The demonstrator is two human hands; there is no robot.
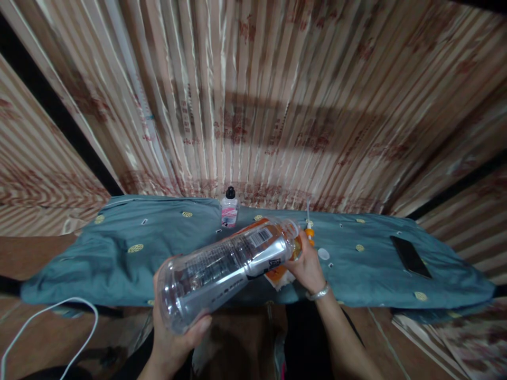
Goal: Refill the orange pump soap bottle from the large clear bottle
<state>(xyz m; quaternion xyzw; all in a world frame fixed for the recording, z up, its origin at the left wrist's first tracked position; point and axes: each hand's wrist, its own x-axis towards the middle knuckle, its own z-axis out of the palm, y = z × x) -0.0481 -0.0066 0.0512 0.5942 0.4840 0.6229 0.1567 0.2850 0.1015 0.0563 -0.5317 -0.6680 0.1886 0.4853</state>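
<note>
A large clear plastic bottle [222, 279] with a printed label and barcode lies tilted in the air, its wide base low on the left and its neck end up on the right. My left hand [174, 335] is closed round the base, thumb on the near side. My right hand [307, 264], with a silver bracelet at the wrist, is closed at the neck end; its fingers are partly hidden. Just past it, an orange and white pump top [309, 232] shows. An orange packet [280, 277] lies partly under the bottle. A round white disc [324, 254] is beside my right hand.
A small bottle with a black cap and pink label [229, 211] stands at the back of the teal cloth [158, 269]. A dark phone [410, 256] lies at the right. Striped curtains [261, 105] hang behind. A white cable [93, 322] loops at lower left.
</note>
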